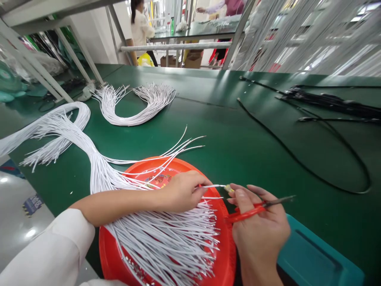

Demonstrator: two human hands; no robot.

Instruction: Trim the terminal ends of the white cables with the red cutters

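My left hand (186, 191) is closed around a white cable (214, 186) near its end. At that cable's tip, the thumb and fingers of my right hand (258, 222) pinch a small yellowish piece (228, 188), too small to name. Scissors with red handles (245, 214) are also held in my right hand, blades pointing right. Beneath both hands, a thick bundle of white cables (169, 234) fans out over a red basin (228, 258). Several loose cable ends (190, 143) stick out past the basin's far rim. Small metallic bits (138, 270) lie in the basin.
Another white cable bundle (127, 119) lies curved on the green table (208, 119), and more cables (74, 109) trail off left. Black cables (333, 102) lie at right. A teal tray (321, 254) sits by my right wrist. Metal frame legs (86, 55) rise behind; two people stand beyond.
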